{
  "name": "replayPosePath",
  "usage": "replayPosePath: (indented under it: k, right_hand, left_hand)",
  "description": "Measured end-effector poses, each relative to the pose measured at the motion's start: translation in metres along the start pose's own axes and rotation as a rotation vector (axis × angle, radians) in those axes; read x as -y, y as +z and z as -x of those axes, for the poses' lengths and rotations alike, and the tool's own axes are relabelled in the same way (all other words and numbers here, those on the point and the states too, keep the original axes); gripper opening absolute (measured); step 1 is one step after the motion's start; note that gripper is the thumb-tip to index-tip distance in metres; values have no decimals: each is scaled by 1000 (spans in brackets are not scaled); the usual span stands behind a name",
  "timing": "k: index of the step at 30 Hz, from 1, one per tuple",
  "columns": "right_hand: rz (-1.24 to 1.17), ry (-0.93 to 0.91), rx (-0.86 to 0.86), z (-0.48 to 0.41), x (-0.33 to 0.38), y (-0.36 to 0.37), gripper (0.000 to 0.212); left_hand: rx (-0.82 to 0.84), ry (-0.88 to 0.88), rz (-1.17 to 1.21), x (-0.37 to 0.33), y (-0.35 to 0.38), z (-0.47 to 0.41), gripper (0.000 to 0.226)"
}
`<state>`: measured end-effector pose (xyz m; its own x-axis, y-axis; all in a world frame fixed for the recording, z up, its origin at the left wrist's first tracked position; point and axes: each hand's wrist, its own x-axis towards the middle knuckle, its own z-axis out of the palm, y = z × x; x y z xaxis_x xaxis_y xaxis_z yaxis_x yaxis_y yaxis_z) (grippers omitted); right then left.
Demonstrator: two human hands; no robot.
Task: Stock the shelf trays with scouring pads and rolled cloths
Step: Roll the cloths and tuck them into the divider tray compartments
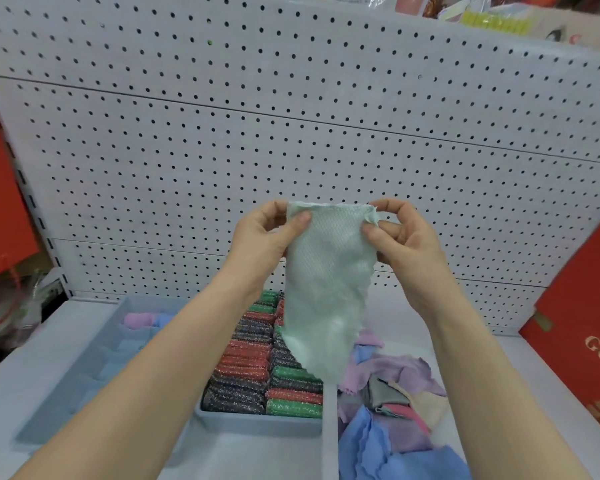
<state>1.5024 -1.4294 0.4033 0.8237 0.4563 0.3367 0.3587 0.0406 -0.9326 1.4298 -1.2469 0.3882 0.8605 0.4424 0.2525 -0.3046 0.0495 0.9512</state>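
A pale green cloth hangs unrolled in front of the pegboard. My left hand pinches its top left corner and my right hand pinches its top right corner. Below it, the middle grey tray is packed with rows of red, green and dark glittery scouring pads. The left grey tray holds a few rolled cloths in pink and blue at its far end. My left forearm hides part of both trays.
A loose heap of purple, blue, pink and grey cloths lies on the shelf right of the trays. A white pegboard backs the shelf. Red boxes lean at the right, and red goods stand at the left.
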Motion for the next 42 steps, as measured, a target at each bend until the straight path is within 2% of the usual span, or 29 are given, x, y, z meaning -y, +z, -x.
replayPosePath:
  k: [4, 5, 8, 10, 12, 14, 16, 21, 26, 31, 35, 37, 39, 42]
  right_hand:
    - [257, -76, 44, 2, 10, 6, 58]
    - [307, -90, 58, 0, 13, 10, 55]
    - [248, -88, 70, -6, 18, 19, 17]
    - [213, -85, 15, -10, 16, 17, 15]
    - [183, -86, -61, -13, 17, 9, 15]
    - [141, -76, -145, -17, 17, -3, 13]
    - [136, -80, -222, -22, 16, -15, 13]
    - [177, -82, -277, -27, 8, -25, 11]
    - [111, -82, -199, -26, 8, -9, 9]
    - [87, -29, -176, -24, -1, -8, 11]
    - [81, 39, -204, -22, -12, -10, 9]
    - [81, 52, -240, -22, -15, -11, 10]
    - [79, 58, -282, -22, -19, -14, 11]
    - [83, 75, -337, -22, -24, -19, 12]
  left_hand:
    - [66, 139, -145, -14, 10, 3, 8]
    - [83, 161, -163, -17, 13, 4, 10]
    - [75, 208, -162, -15, 15, 3, 7]
    - [75, 172, -237, -5, 7, 4, 9]
    - [166, 51, -373, 13, -7, 11, 11]
    - [258, -61, -472, 36, -22, 22, 3]
    - [271, -103, -544, 61, -37, 29, 8]
    - [122, -275, -372, 96, -55, 29, 12]
    - [-29, -306, -321, 102, -47, 19, 11]
    - [-254, -328, -316, 104, -49, 4, 16]
    - [-187, -260, -533, 101, -53, -3, 5]
    - [-155, -297, -578, 102, -56, -5, 10]
    - [-171, -424, -446, 103, -59, -7, 19]
    - [-191, -751, 91, 92, -57, -5, 17]
